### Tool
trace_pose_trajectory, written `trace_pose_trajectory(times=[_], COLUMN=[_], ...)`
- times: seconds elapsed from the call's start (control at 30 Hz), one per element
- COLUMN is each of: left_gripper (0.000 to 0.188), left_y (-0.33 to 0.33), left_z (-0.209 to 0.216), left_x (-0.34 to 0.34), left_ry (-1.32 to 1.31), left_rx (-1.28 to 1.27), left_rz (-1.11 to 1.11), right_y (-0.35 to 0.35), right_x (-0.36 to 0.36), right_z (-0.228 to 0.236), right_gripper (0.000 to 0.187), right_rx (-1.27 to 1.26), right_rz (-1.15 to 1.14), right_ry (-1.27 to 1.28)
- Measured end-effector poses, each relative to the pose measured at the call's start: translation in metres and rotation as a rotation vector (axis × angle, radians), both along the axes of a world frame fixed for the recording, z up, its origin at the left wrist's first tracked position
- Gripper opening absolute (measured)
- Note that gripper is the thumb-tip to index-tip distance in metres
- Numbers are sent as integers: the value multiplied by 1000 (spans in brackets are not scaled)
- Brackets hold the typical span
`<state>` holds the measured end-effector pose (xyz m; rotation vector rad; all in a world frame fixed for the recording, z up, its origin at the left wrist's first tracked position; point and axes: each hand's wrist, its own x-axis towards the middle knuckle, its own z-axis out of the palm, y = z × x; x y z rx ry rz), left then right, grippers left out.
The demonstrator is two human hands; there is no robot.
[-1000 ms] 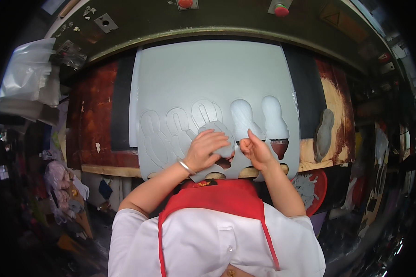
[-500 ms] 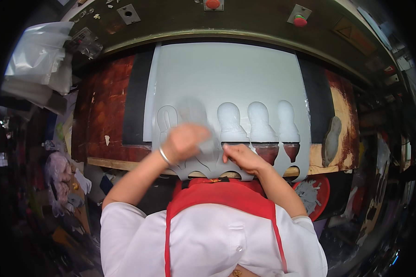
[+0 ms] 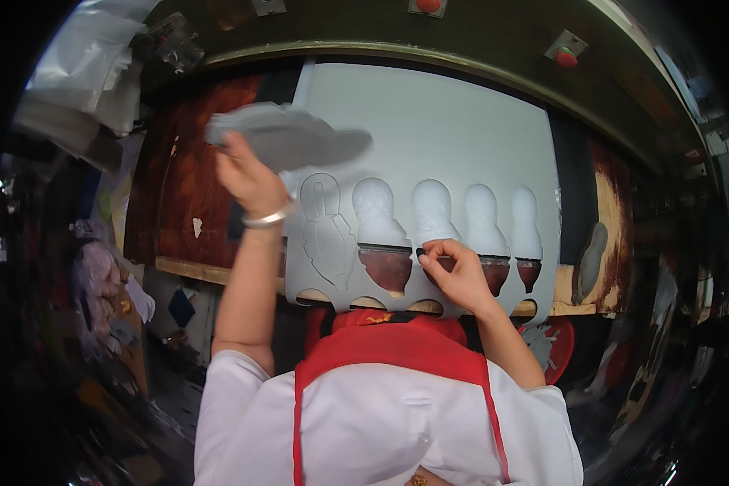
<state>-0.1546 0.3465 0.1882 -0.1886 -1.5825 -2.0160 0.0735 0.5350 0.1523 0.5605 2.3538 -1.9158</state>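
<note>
A thick grey sheet (image 3: 429, 121) lies before me, with a row of sole-shaped openings along its near side. My left hand (image 3: 249, 178) is raised over the sheet's left edge, closed on grey sole-shaped pieces (image 3: 292, 134); motion blurs them, and they look like a thin stack. One cut sole shape (image 3: 326, 235) still sits in the sheet at the left end of the row. My right hand (image 3: 459, 275) rests at the middle opening, thumb and fingers pinched together near its edge. What they pinch, if anything, is hidden.
A worn reddish-brown board (image 3: 170, 186) extends left of the sheet. A loose grey sole piece (image 3: 590, 263) lies at the right. Beyond is a dark green machine beam (image 3: 364, 32) with a red button (image 3: 566, 57). A red basin (image 3: 560, 352) of grey scraps stands below right; clear plastic bags (image 3: 89, 61) hang far left.
My left hand has lifted grey pieces out of the sheet and swung up and left, uncovering another opening. My right hand stays by the row, fingers now pinched. The whole view has shifted slightly.
</note>
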Motion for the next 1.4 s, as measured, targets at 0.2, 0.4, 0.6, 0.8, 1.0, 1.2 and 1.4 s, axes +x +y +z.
trace_pose_trajectory(times=[0.2, 0.4, 0.6, 0.8, 1.0, 1.2, 1.4], left_gripper=[40, 59, 57, 21, 36, 36, 46], left_y=[-69, -84, -76, -75, -177, -196, -193], left_z=[-22, -75, -77, -67, -23, -85, -122], left_x=[2, 67, 59, 19, -88, -85, -37], left_ry=[691, 683, 538, -245, -89, 572, 250], left_rx=[-923, -1232, -1098, -817, -312, -1450, -1747], left_rz=[-461, -951, -948, -211, 672, 24, -94], right_y=[-41, -49, -56, -47, 12, 69, 109], right_x=[-28, -56, -50, -46, -9, 41, 97], right_z=[-10, -59, -71, -36, -11, -30, -49], right_gripper=[17, 19, 17, 5, 8, 10, 30], right_rx=[-259, -985, -1206, -651, -467, 255, 1043], right_rz=[352, 215, 106, 228, -161, -716, -1005], right_ry=[-56, -346, -188, -170, -4, 144, -148])
